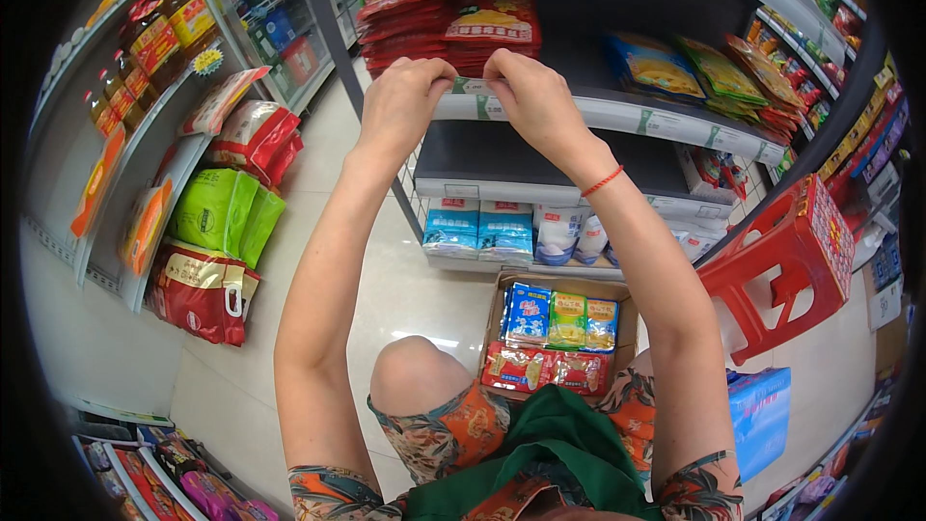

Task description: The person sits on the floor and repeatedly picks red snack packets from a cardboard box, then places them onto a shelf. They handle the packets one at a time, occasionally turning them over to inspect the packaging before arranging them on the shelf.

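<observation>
My left hand (405, 100) and my right hand (532, 95) pinch opposite ends of a small green-and-white price label (471, 87). They hold it just above the front price strip (608, 114) of a dark metal shelf, where another label (490, 108) sits below it. Behind my fingers are two stacks of red food packets, a left stack (403, 11) and a right stack (492, 14). Farther right on that shelf lie blue packets (655, 69), green packets (720, 76) and orange-red packets (770, 79). A red cord bracelet (602, 181) circles my right wrist.
An open cardboard box (631, 318) with several flat packets stands on the floor before my knees. At right are a red plastic stool (767, 282) and a blue box (758, 416). Blue-and-white bags (506, 228) line the bottom shelf. Large bags (213, 213) and oil bottles (155, 36) are left.
</observation>
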`<state>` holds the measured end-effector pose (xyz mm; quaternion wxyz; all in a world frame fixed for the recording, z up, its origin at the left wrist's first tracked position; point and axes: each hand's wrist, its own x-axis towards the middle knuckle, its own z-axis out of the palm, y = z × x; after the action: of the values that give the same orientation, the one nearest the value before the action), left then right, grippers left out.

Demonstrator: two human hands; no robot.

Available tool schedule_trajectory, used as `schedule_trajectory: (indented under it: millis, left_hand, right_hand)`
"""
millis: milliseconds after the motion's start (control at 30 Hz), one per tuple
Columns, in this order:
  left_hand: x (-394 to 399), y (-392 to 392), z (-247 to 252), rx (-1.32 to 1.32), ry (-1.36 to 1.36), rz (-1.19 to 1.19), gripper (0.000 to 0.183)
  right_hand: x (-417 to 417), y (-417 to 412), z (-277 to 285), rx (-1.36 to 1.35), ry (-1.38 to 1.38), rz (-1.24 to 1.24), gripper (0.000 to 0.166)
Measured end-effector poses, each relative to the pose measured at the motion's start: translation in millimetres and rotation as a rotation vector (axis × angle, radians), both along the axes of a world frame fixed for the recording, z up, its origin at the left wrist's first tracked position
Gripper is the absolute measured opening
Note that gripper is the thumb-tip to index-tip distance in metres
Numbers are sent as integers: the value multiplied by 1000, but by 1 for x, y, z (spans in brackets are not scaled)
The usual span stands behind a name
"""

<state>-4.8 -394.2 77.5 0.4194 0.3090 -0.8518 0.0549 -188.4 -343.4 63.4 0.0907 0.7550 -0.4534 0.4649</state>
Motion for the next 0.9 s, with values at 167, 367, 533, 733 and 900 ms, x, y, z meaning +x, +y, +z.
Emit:
schedule_trajectory:
  millis: [167,367,533,733,900]
  left_hand:
    - [24,-18,-12,-30,7,44,14]
    - [35,-36,-17,54,-7,53,15]
    - [38,-43,-20,62,-25,70,13]
    - [39,-46,-16,52,-11,79,11]
    - [42,-50,-22,54,-30,88,9]
  right_hand:
    - [26,-23,-3,30,29,10,3]
    - [41,-43,-7,-3,59,-20,3]
    - [45,-49,-9,-30,75,-30,2]
    - [46,-52,-6,-59,104,-16,3]
    - [52,-54,-13,-8,116,-51,4]
